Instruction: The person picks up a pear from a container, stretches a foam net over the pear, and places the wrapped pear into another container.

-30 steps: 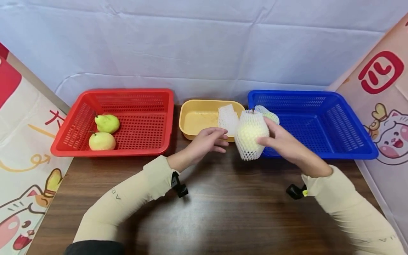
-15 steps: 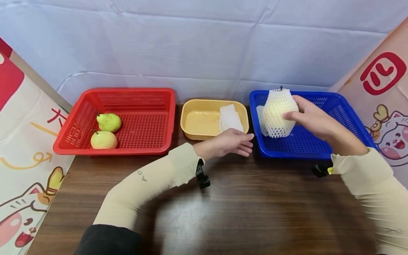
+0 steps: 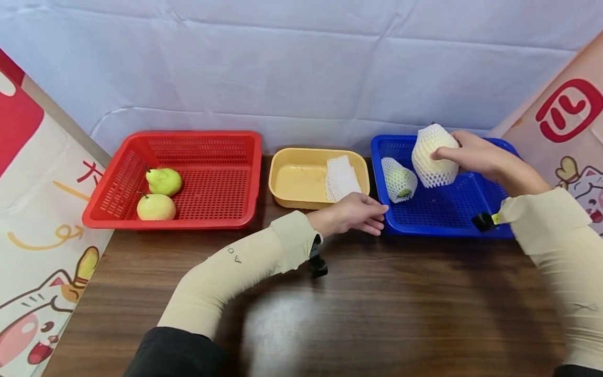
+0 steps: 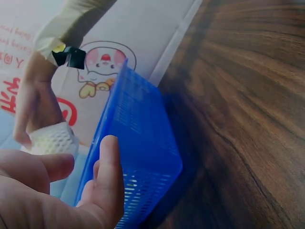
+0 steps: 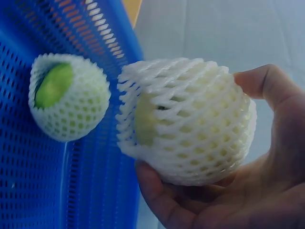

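Note:
My right hand grips a pear in a white foam net, held above the blue basket. In the right wrist view, thumb and fingers curve round the netted pear, with pale yellow skin showing through the mesh. A second netted pear, greener, lies at the left end inside the basket. My left hand is beside the basket's front left corner, fingers extended; the left wrist view shows its fingers close against the blue rim, though contact is hard to tell.
Between the baskets stands a yellow tub with white foam nets inside. At left, a red basket holds a green pear and a pale yellow pear. A white cloth hangs behind the wooden table.
My right hand has carried the netted pear rightward and back, from before the yellow tub to over the blue basket. My left hand has moved right to the basket's corner.

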Demonstrator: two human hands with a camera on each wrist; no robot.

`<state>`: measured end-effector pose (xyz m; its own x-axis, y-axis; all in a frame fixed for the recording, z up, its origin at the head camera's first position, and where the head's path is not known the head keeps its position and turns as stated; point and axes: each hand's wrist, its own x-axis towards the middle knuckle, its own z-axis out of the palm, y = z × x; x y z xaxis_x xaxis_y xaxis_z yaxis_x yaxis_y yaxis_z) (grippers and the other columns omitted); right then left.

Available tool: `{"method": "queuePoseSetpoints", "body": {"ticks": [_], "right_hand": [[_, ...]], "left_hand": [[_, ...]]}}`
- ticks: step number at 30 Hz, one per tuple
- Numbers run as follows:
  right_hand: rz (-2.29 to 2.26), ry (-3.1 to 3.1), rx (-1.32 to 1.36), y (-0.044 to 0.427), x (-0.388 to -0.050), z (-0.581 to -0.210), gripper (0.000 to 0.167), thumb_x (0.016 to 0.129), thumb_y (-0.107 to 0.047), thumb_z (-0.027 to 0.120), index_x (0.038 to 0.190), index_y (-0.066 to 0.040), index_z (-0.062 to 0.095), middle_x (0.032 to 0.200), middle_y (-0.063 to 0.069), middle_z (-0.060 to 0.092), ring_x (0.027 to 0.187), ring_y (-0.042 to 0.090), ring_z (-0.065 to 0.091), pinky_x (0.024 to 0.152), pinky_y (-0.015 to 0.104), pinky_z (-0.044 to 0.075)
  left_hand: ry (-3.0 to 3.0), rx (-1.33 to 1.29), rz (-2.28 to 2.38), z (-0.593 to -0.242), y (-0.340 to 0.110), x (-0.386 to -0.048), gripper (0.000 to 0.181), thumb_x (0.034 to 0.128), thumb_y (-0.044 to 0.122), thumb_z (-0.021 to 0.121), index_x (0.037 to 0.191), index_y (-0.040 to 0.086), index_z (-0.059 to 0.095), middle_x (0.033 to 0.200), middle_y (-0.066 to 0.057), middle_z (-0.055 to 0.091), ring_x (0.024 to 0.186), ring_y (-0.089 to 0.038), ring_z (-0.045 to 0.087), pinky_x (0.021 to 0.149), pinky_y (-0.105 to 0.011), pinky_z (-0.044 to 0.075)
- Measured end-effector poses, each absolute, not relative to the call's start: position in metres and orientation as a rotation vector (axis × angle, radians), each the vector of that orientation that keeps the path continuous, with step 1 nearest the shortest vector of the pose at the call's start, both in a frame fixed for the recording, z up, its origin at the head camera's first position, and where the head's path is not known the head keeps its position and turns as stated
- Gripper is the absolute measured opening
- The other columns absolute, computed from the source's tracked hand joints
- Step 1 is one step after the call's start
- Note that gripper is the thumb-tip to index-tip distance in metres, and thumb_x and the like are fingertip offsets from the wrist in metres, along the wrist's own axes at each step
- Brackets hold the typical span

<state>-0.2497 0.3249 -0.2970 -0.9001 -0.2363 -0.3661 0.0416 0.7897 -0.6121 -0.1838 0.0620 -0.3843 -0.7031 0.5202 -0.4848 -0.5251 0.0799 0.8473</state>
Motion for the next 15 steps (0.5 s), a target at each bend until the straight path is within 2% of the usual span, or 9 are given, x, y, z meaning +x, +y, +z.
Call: {"method": "queuePoseSetpoints", "body": {"ticks": [5, 8, 12, 15], "right_hand": [[-0.818, 2.562, -0.089, 0.331, -0.257, -0.305, 0.076, 0.102, -0.041, 0.053, 0.144, 0.015, 0.024, 0.128, 0.032, 0.046, 0.092, 0.028, 0.059, 0.068, 0.038, 0.057], [-0.800, 2.570, -0.077, 0.333, -0.262, -0.309, 0.070, 0.101, -0.041, 0.055, 0.137, 0.015, 0.033, 0.116, 0.025, 0.055, 0.082, 0.022, 0.060, 0.065, 0.039, 0.057], [-0.768, 2.572, -0.062, 0.336, -0.270, -0.314, 0.064, 0.100, -0.041, 0.056, 0.130, 0.013, 0.041, 0.102, 0.019, 0.061, 0.076, 0.022, 0.060, 0.062, 0.038, 0.056], [-0.723, 2.571, -0.054, 0.340, -0.274, -0.317, 0.072, 0.101, -0.042, 0.055, 0.134, 0.019, 0.036, 0.109, 0.030, 0.058, 0.083, 0.033, 0.062, 0.063, 0.040, 0.057]], "left_hand": [[1.581, -0.045, 1.752, -0.389, 0.068, -0.185, 0.014, 0.1012, 0.007, 0.063, 0.090, 0.003, 0.057, 0.076, -0.009, 0.060, 0.063, -0.018, 0.065, 0.064, -0.032, 0.062], [1.562, -0.060, 1.761, -0.390, 0.070, -0.186, 0.015, 0.1008, 0.005, 0.063, 0.088, 0.005, 0.055, 0.075, -0.009, 0.061, 0.058, -0.017, 0.065, 0.052, -0.025, 0.059], [1.538, -0.097, 1.761, -0.390, 0.070, -0.188, 0.018, 0.1003, 0.003, 0.063, 0.086, 0.006, 0.053, 0.073, -0.010, 0.064, 0.056, -0.017, 0.066, 0.051, -0.024, 0.058], [1.533, -0.106, 1.752, -0.390, 0.071, -0.190, 0.019, 0.1000, 0.002, 0.063, 0.085, 0.006, 0.053, 0.073, -0.010, 0.064, 0.056, -0.017, 0.066, 0.054, -0.025, 0.059]]}}
